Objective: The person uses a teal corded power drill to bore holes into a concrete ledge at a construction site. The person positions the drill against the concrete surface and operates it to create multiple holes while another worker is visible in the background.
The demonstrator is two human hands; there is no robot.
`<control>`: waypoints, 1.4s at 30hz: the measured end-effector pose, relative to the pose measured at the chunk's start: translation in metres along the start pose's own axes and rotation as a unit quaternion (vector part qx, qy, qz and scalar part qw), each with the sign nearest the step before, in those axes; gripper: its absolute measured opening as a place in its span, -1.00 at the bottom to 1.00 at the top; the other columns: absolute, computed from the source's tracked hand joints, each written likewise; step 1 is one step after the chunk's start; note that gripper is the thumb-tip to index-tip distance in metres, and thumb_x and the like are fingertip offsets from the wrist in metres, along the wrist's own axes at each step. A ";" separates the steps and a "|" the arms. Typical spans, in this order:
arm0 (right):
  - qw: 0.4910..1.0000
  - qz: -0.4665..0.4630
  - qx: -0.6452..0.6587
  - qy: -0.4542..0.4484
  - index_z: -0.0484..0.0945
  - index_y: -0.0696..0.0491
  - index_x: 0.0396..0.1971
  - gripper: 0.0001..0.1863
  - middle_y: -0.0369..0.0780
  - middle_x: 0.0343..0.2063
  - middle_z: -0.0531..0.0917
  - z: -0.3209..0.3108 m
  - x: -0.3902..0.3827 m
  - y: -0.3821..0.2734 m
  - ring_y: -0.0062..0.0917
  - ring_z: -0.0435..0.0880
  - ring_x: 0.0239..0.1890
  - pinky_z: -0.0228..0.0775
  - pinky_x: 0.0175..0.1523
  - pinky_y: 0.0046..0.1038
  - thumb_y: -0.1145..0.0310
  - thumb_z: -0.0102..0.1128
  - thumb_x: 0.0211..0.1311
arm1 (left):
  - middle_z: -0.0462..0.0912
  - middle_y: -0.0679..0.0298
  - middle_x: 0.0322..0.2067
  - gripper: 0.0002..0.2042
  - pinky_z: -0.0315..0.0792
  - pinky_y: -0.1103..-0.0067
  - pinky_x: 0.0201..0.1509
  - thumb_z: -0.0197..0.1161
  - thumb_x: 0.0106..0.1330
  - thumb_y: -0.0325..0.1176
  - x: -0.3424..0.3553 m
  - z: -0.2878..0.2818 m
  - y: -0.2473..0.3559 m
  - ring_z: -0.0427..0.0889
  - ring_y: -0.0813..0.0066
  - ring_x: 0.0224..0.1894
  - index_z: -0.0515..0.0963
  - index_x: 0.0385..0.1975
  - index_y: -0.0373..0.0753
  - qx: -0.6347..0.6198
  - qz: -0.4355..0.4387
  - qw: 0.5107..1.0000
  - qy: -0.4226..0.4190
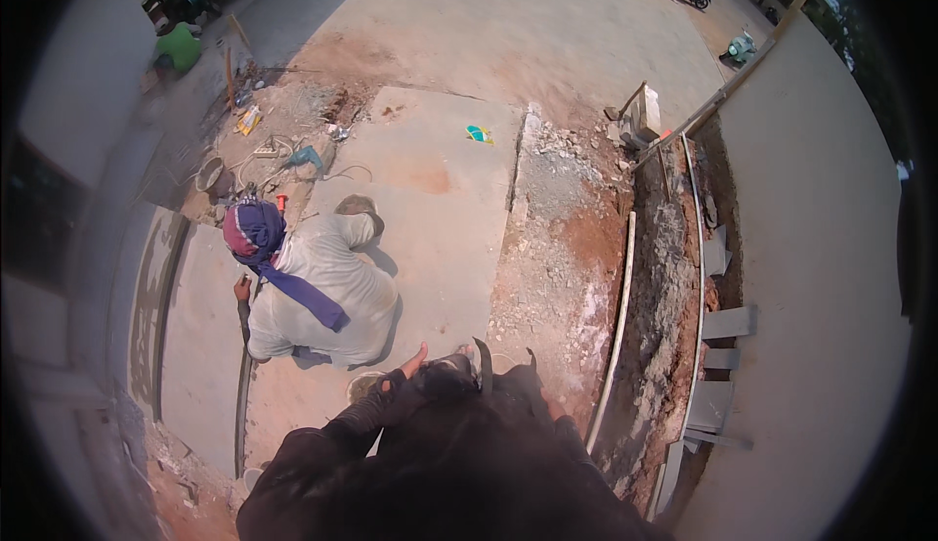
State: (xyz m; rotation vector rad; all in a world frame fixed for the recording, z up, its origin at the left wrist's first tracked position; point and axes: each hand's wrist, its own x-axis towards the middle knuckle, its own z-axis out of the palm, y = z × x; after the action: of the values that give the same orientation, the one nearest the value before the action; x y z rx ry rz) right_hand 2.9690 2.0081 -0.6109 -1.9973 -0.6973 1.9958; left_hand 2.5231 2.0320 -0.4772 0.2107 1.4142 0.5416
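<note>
My left hand [415,359] is low in the middle of the view, beside my dark clothing, with its fingers stretched out and nothing seen in them. Close by its wrist is a round container [364,385], partly covered by my dark sleeve [337,433]. Of my right hand [555,410] only a sliver of skin shows at the right edge of my clothes; its fingers are hidden. Ahead and left, a co-worker [327,302] in a pale shirt and purple head cloth crouches on the concrete slab [445,248]. That person's hand [242,288] is by the wall side.
A teal power tool [305,157], cables and a bucket [209,175] lie at the left. A teal-and-yellow packet [479,134] rests on the slab. Rubble [562,194] borders it at right, then a long pale pipe [616,331] beside a trench [655,316] and wall.
</note>
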 end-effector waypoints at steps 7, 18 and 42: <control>0.991 -0.033 -0.066 -0.108 0.46 0.12 0.04 -0.30 -0.14 -0.23 0.61 -0.001 0.099 -0.175 -0.42 0.61 -0.25 0.44 -0.12 -0.44 -0.13 0.20 0.05 | 0.19 0.11 0.29 -0.08 0.21 0.48 0.27 -0.04 0.20 0.37 0.023 0.007 0.169 0.26 0.39 0.26 0.05 0.34 -0.29 -0.035 -0.052 0.997 -0.051; 0.838 -0.033 -0.542 -0.048 0.66 0.08 -0.24 -0.55 -0.05 -0.26 0.68 -0.034 0.292 -0.575 -0.18 0.66 -0.17 0.48 -0.06 -0.31 0.05 0.22 -0.05 | 0.63 0.25 -0.26 -0.61 0.46 0.59 -0.22 0.24 0.23 -0.02 0.341 -0.004 0.238 0.58 0.52 -0.31 0.57 -0.19 -0.25 0.052 0.024 0.973 0.225; 0.971 0.023 -0.238 -0.015 0.51 0.11 -0.07 -0.61 -0.15 -0.30 0.64 0.148 0.472 -0.882 -0.44 0.65 -0.37 0.54 -0.31 -0.40 0.12 0.01 0.29 | 0.61 0.34 -0.34 -0.70 0.51 0.56 -0.47 0.26 0.22 -0.16 0.496 -0.138 0.647 0.61 0.51 -0.45 0.53 -0.10 -0.11 -0.130 0.039 0.965 0.226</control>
State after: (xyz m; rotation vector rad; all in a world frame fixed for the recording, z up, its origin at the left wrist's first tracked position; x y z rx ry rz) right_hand 2.6562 2.9702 -0.6040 -2.2523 -1.2478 2.0318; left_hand 2.2692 2.8015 -0.6425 -0.0757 1.7599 0.8729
